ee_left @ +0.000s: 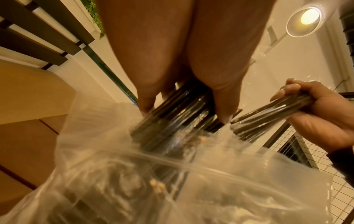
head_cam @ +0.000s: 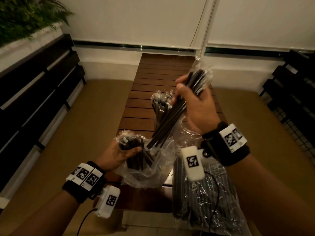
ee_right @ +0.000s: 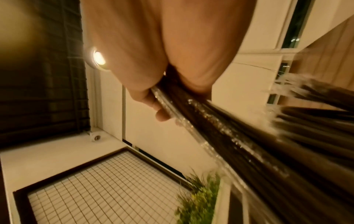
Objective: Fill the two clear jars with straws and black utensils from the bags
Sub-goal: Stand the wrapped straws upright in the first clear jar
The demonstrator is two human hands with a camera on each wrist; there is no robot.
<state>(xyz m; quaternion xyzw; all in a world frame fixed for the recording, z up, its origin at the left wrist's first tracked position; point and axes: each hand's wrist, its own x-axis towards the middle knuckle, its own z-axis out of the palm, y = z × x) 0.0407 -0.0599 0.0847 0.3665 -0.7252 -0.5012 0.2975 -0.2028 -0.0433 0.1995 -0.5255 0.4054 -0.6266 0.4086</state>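
Note:
My left hand (head_cam: pixel 127 153) grips a bundle of black wrapped straws (head_cam: pixel 136 147) that stands inside an open clear plastic bag (head_cam: pixel 150 176); the left wrist view shows its fingers (ee_left: pixel 220 104) curled round that bundle (ee_left: pixel 172 119). Above the table, my right hand (head_cam: pixel 189 99) holds a second, tilted bundle of black straws (head_cam: pixel 168 125), also seen as the held straws (ee_right: pixel 229 136). A clear jar (head_cam: pixel 160 108) behind holds upright straws. To the right of it, part of a second clear jar (head_cam: pixel 189 132) shows under my right wrist.
Another clear bag of black items (head_cam: pixel 204 201) lies at the near right of the slatted wooden table (head_cam: pixel 141 92). Tan cushions (head_cam: pixel 81 133) and dark slatted seat backs (head_cam: pixel 34 86) flank the table. A plant (head_cam: pixel 25 17) sits at the far left.

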